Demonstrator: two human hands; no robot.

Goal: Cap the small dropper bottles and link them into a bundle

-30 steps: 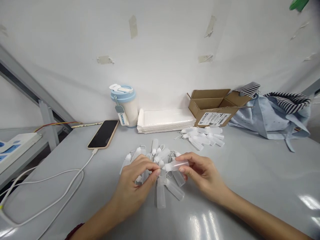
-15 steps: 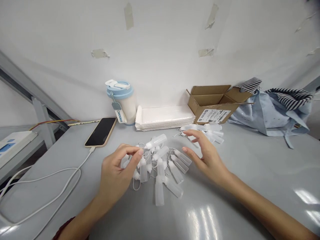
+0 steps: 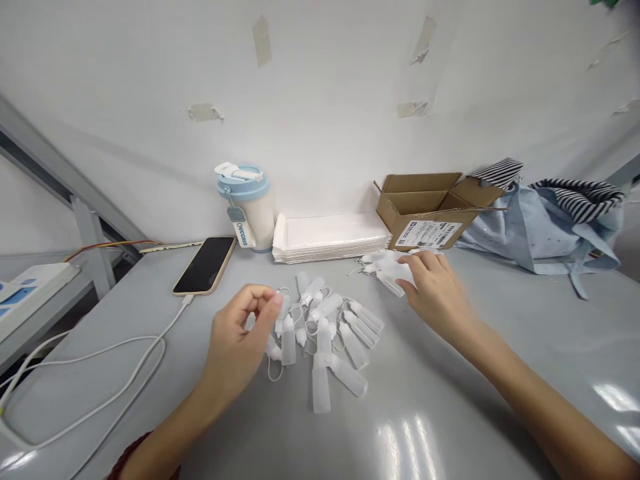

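Several small translucent plastic bottles with white caps and thin loops lie in a loose pile on the grey table. At the pile's left edge is my left hand, its thumb and forefinger pinched together; what is between the fingertips is too small to make out. Farther back on the right, a smaller group of the same bottles lies in front of the box. My right hand reaches over that group's right side, with thumb and fingers apart and fingertips at the bottles.
A phone on a white cable lies at left. Behind stand a blue-lidded cup, a stack of white padded envelopes and an open cardboard box. A light blue bag sits at back right.
My right hand has moved right, from between the two groups of bottles to the smaller one. A bottle atop the main pile has shifted, and one now lies at the smaller group's front.
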